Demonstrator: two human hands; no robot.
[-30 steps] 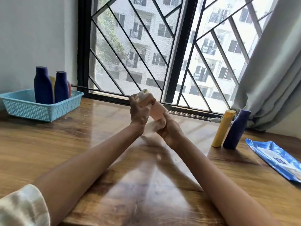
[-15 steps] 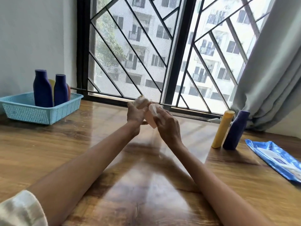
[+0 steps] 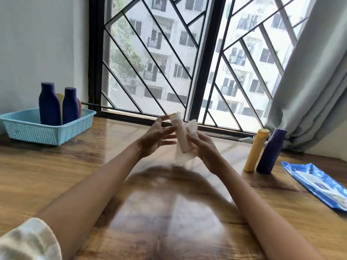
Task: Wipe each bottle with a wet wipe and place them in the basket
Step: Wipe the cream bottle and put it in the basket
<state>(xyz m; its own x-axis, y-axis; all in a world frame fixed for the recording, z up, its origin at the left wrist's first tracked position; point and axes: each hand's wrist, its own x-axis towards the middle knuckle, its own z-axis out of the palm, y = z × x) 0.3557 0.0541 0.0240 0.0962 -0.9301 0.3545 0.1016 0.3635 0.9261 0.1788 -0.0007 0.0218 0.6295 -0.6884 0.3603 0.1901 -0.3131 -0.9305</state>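
A pale peach bottle (image 3: 180, 136) is held nearly upright above the table's middle. My right hand (image 3: 204, 149) grips its lower half through a white wet wipe (image 3: 191, 126), which hangs below the bottle. My left hand (image 3: 156, 136) is beside the bottle with fingers spread and straight, fingertips touching its upper part near the cap. A light blue basket (image 3: 28, 129) at the far left holds two dark blue bottles (image 3: 49, 104), with a yellow and an orange one partly hidden behind them. A yellow bottle (image 3: 255, 150) and a dark blue bottle (image 3: 270, 152) stand at the right.
A blue pack of wet wipes (image 3: 319, 184) lies flat at the right edge of the wooden table (image 3: 56, 175). A barred window (image 3: 187, 62) runs along the far side, with a grey curtain (image 3: 315, 72) hanging at the right.
My left hand has let go of the bottle's top and opened its fingers. The bottle now stands more upright in my right hand, with the wipe around its lower half.
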